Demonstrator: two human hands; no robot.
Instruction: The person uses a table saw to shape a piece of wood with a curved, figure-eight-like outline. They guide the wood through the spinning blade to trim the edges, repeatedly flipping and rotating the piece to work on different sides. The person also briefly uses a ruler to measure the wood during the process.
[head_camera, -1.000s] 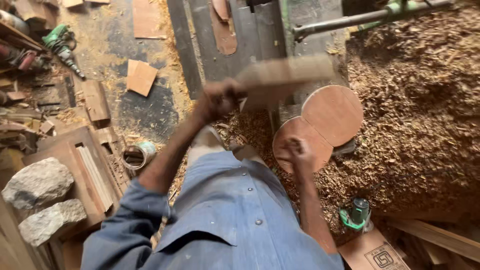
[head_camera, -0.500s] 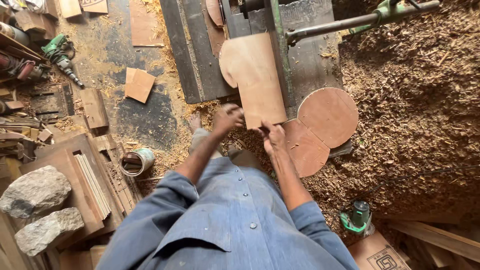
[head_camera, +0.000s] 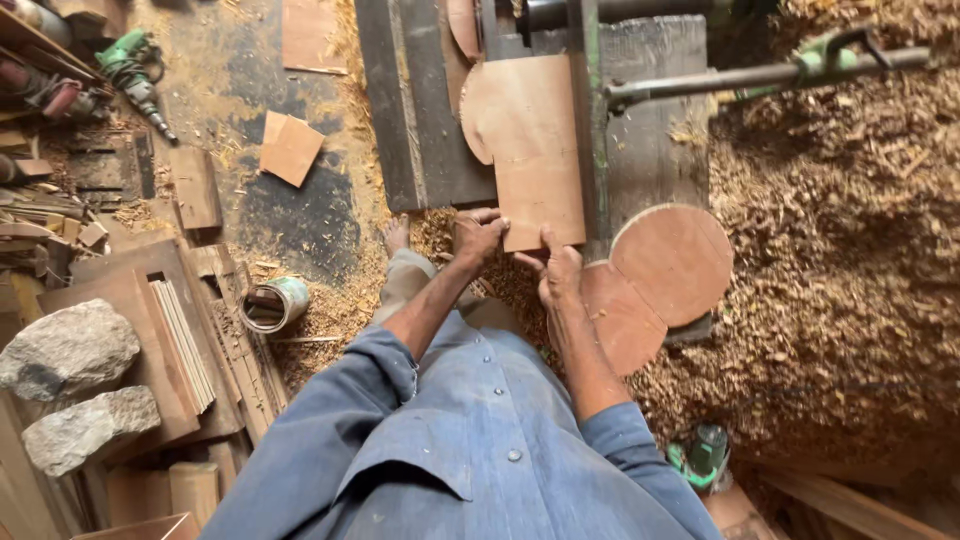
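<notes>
A thin wooden board (head_camera: 528, 140), rounded at its far left corner, lies flat on a dark machine table (head_camera: 420, 110) just ahead of both hands; the left hand (head_camera: 477, 235) grips the board's near left corner, fingers curled over the edge; the right hand (head_camera: 556, 272) presses on the near edge just beside it, thumb up against the wood; the hands sit close together but apart, each clamped on the board. A green-edged fence (head_camera: 590, 110) runs along the board's right side. Right of the right hand, two round wooden discs (head_camera: 660, 275) overlap, leaning at the table's foot; beyond them spreads a deep heap of shavings (head_camera: 850, 260). Left of the left hand lie a tin can (head_camera: 272, 304) on its side, a square offcut (head_camera: 290, 148) and a green drill (head_camera: 135, 75); nearer the person on that side, two rocks (head_camera: 70, 380) rest on stacked planks (head_camera: 165, 340). Blue sleeves (head_camera: 340, 430) cover both arms to the elbows.
</notes>
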